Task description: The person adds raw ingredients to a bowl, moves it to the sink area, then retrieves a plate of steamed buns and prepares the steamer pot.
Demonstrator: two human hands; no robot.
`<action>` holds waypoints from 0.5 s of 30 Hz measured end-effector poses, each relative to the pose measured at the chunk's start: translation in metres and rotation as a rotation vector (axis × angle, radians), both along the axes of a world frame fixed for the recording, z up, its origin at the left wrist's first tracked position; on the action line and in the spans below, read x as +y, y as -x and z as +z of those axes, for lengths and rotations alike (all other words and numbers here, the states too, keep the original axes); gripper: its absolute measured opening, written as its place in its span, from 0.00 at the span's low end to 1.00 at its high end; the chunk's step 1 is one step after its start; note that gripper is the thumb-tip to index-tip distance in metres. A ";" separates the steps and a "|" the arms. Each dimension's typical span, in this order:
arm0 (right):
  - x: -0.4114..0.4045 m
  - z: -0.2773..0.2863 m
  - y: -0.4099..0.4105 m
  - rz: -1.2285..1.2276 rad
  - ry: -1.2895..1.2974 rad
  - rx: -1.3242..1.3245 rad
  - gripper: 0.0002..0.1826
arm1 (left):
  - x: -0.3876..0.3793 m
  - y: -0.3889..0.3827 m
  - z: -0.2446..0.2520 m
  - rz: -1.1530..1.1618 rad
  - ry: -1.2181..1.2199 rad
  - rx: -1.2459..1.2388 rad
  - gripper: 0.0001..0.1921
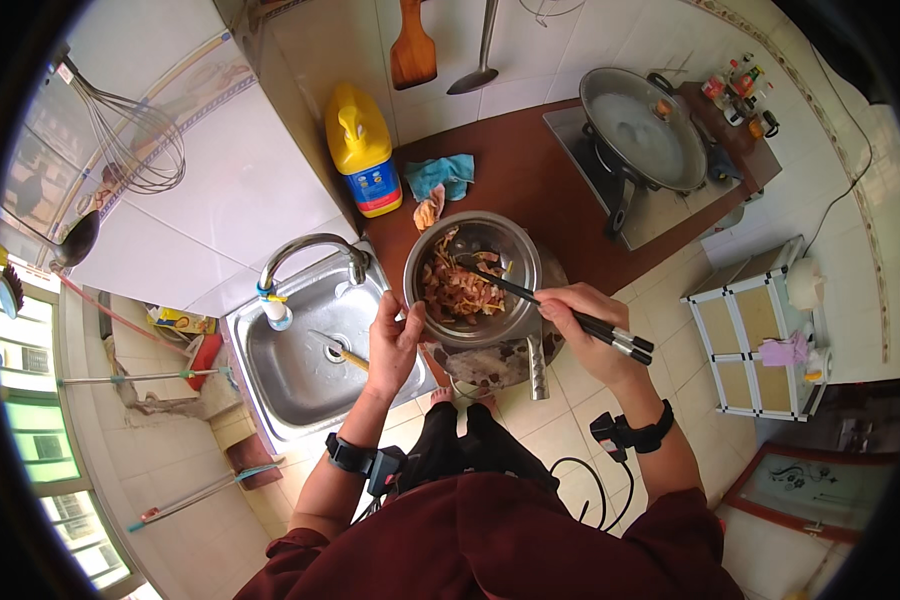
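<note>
A stainless steel bowl (523,251) sits on a round chopping board (559,274) at the counter's front edge. Sliced meat (457,289) mixed with thin yellow shreds lies inside it. My left hand (396,341) grips the bowl's left rim, thumb uppermost. In my right hand (589,330) is a pair of black chopsticks (521,291) with silver-coloured ends; their tips reach into the meat. A knife with a patterned metal handle (538,367) lies on the board, partly hidden under the bowl, its handle pointing towards me.
Left of the bowl is a steel sink (270,397) with a tap (307,244) and a knife (354,360) in it. A yellow jug (360,150), blue cloth (441,176) and ginger-like piece (429,208) stand behind. A lidded wok (637,131) sits on the stove (649,221) at right.
</note>
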State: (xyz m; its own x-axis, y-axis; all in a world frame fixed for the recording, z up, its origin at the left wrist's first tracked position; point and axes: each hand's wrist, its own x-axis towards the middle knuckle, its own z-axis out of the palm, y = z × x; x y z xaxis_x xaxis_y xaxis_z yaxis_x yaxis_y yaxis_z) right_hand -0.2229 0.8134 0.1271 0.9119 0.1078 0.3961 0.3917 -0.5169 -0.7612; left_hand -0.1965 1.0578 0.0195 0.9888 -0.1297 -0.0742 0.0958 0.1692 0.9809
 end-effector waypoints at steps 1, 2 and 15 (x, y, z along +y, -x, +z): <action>-0.001 0.000 0.001 -0.014 -0.049 0.055 0.08 | 0.000 0.001 0.000 0.001 0.003 0.013 0.06; 0.002 0.002 -0.001 -0.043 -0.029 -0.043 0.08 | 0.000 0.001 0.003 0.002 0.002 0.013 0.06; 0.017 0.004 0.003 -0.014 0.055 -0.137 0.06 | -0.006 0.011 0.010 -0.026 0.073 0.038 0.06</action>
State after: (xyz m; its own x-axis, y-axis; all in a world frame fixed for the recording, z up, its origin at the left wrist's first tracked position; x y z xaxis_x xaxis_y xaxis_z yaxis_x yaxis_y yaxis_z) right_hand -0.2259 0.8306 0.1315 0.8514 0.1208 0.5104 0.4823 -0.5627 -0.6714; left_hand -0.2079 1.0515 0.0298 0.9815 -0.1622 -0.1014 0.1384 0.2368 0.9617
